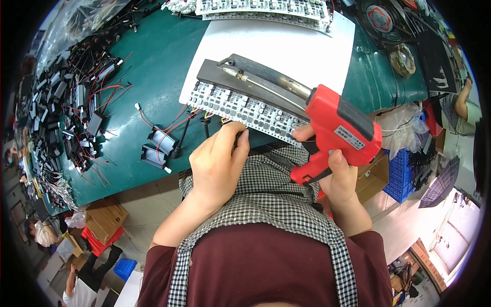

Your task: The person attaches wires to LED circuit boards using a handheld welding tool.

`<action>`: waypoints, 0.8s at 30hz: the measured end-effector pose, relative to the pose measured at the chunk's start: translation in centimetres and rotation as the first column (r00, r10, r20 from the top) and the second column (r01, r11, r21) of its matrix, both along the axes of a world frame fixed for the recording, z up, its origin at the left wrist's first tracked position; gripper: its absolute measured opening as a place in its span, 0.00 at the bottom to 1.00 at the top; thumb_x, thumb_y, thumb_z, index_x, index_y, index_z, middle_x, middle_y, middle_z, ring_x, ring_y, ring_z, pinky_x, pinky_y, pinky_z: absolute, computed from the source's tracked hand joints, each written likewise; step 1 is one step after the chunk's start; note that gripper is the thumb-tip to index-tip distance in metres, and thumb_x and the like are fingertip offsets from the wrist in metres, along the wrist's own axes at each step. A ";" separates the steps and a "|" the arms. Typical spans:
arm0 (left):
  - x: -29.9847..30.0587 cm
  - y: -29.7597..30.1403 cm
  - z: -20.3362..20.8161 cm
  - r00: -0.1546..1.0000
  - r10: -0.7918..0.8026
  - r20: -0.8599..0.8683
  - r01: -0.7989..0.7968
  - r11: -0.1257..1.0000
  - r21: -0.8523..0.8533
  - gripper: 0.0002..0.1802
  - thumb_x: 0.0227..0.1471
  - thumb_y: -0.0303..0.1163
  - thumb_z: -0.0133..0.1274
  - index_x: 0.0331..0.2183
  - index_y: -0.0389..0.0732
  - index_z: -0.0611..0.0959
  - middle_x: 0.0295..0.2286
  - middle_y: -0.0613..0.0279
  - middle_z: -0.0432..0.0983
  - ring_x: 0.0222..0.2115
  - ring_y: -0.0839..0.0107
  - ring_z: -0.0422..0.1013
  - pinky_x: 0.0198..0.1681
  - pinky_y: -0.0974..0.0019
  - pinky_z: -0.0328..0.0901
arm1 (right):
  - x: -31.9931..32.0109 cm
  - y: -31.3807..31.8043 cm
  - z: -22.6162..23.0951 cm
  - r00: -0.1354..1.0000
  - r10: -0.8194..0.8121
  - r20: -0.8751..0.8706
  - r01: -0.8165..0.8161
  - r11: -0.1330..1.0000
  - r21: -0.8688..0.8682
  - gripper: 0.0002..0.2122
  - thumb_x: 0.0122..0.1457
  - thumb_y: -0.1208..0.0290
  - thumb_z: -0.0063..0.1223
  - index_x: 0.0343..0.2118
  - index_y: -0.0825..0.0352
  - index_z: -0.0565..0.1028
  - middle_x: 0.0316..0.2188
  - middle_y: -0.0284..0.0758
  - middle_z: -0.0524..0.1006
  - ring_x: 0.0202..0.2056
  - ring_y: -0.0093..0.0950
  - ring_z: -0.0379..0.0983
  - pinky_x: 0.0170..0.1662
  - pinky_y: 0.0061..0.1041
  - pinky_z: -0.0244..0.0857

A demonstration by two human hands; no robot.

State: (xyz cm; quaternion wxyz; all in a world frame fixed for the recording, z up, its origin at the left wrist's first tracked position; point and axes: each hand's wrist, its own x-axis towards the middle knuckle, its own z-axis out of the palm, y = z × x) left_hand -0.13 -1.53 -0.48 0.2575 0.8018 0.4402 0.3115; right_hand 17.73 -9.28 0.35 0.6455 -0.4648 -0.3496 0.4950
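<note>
My right hand [339, 174] is wrapped around the handle of a red and black soldering gun [348, 120]. Its long metal tip [271, 91] points up and left over a white circuit board strip [245, 110]. A dark grey bar [212, 70] lies along the strip's far edge. My left hand [217, 156] is closed at the near edge of the strip, thumb and forefinger pinching a black cable end, mostly hidden by the fingers. Black cables with coloured wires [206, 122] reach the strip just left of that hand. Two small silver-and-black modules [158, 146] with red wires lie further left.
A white sheet [276, 43] lies beneath the strip on the green table [153, 56]. More circuit boards [266, 10] are stacked at the back. Many black modules [61, 107] and wires crowd the left. A fan [378, 19] stands back right; a blue crate [400, 176] is below the table.
</note>
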 end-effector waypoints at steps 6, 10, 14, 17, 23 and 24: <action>0.5 0.1 -0.2 0.999 0.037 0.023 -0.037 0.999 -0.017 0.09 0.41 0.20 0.57 0.27 0.40 0.75 0.15 0.64 0.69 0.12 0.72 0.65 0.15 0.70 0.58 | 0.1 0.1 0.2 1.000 0.005 -0.016 -0.005 1.000 -0.003 0.24 0.56 0.56 0.52 0.47 0.73 0.68 0.38 0.42 0.76 0.44 0.32 0.71 0.49 0.32 0.62; 0.8 0.1 -0.1 0.997 0.061 0.049 -0.061 0.998 -0.001 0.09 0.40 0.19 0.57 0.26 0.40 0.75 0.14 0.65 0.68 0.12 0.73 0.63 0.15 0.70 0.57 | 0.3 0.0 0.4 0.996 0.057 0.073 -0.055 0.998 -0.022 0.29 0.58 0.54 0.45 0.51 0.77 0.61 0.39 0.47 0.73 0.45 0.37 0.69 0.52 0.38 0.59; 0.7 0.2 0.2 0.998 0.062 0.018 -0.061 0.997 -0.047 0.09 0.39 0.19 0.57 0.25 0.39 0.75 0.13 0.64 0.67 0.12 0.72 0.63 0.15 0.69 0.57 | 0.0 -0.6 0.5 0.997 0.004 0.081 -0.002 1.000 -0.022 0.29 0.59 0.52 0.44 0.51 0.77 0.60 0.39 0.46 0.72 0.45 0.37 0.69 0.52 0.38 0.60; 0.7 0.2 0.3 0.998 0.065 0.009 -0.065 0.996 -0.054 0.08 0.39 0.20 0.57 0.25 0.39 0.74 0.13 0.64 0.66 0.12 0.71 0.64 0.15 0.68 0.58 | 0.0 -3.5 1.4 0.993 -0.054 -0.102 0.039 0.989 -0.145 0.32 0.54 0.50 0.53 0.50 0.76 0.63 0.38 0.41 0.74 0.40 0.31 0.72 0.42 0.29 0.67; 0.8 0.4 0.4 0.998 0.054 0.022 -0.052 0.997 -0.062 0.06 0.41 0.18 0.57 0.26 0.36 0.77 0.13 0.69 0.63 0.12 0.84 0.57 0.15 0.78 0.53 | 1.2 -8.1 1.7 0.985 0.047 0.166 0.004 0.956 -0.294 0.35 0.49 0.37 0.50 0.38 0.75 0.67 0.22 0.37 0.72 0.16 0.21 0.64 0.18 0.18 0.58; 0.8 0.4 0.5 0.998 0.059 0.022 -0.058 0.997 -0.060 0.06 0.41 0.18 0.57 0.26 0.36 0.77 0.13 0.69 0.63 0.12 0.84 0.57 0.15 0.78 0.53 | 1.0 -8.1 1.8 0.985 0.052 0.166 -0.001 0.956 -0.293 0.35 0.49 0.37 0.50 0.38 0.75 0.67 0.22 0.37 0.72 0.16 0.21 0.64 0.18 0.18 0.58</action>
